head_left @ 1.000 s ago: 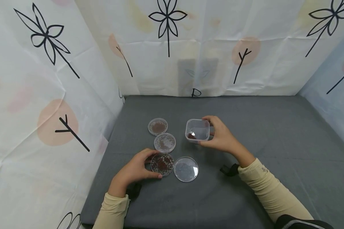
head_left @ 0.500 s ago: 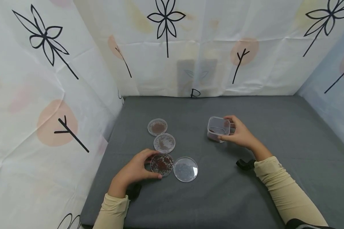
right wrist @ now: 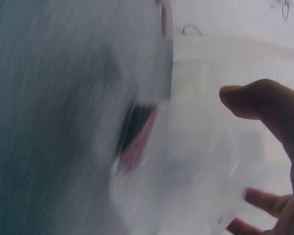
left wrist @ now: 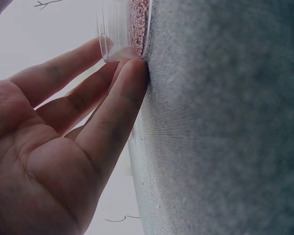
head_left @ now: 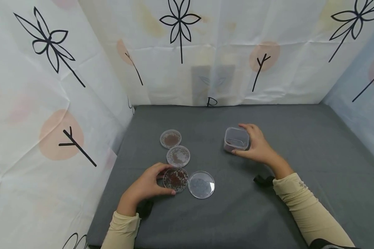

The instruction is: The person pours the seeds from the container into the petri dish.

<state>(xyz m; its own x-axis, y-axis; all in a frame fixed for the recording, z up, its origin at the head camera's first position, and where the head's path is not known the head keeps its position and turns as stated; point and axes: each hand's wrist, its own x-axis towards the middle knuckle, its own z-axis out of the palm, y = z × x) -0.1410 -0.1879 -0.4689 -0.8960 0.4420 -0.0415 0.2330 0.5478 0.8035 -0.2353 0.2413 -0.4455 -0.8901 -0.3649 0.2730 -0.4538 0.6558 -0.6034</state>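
Observation:
My left hand [head_left: 149, 181] holds a round clear petri dish [head_left: 176, 180] of reddish-brown grains between thumb and fingers. In the left wrist view the fingertips are at the wall of this petri dish [left wrist: 139, 27], low against the grey cloth. My right hand [head_left: 258, 145] is spread beside a square clear plastic container [head_left: 236, 139] with some reddish-brown grains at its bottom. The right wrist view, blurred, has the thumb [right wrist: 249, 101] apart from the container [right wrist: 137, 142], fingers extended on its far side.
Two more petri dishes with brown grains, a far one [head_left: 170, 138] and a middle one [head_left: 178, 156], line up beyond the held dish. A clear round lid or dish [head_left: 201, 185] lies right of it. Grey cloth [head_left: 293, 138] covers the table; patterned white sheets [head_left: 218, 52] hang around.
My right hand carried the square container rightward to the table, and its fingers then spread off it. My left hand stayed on its petri dish.

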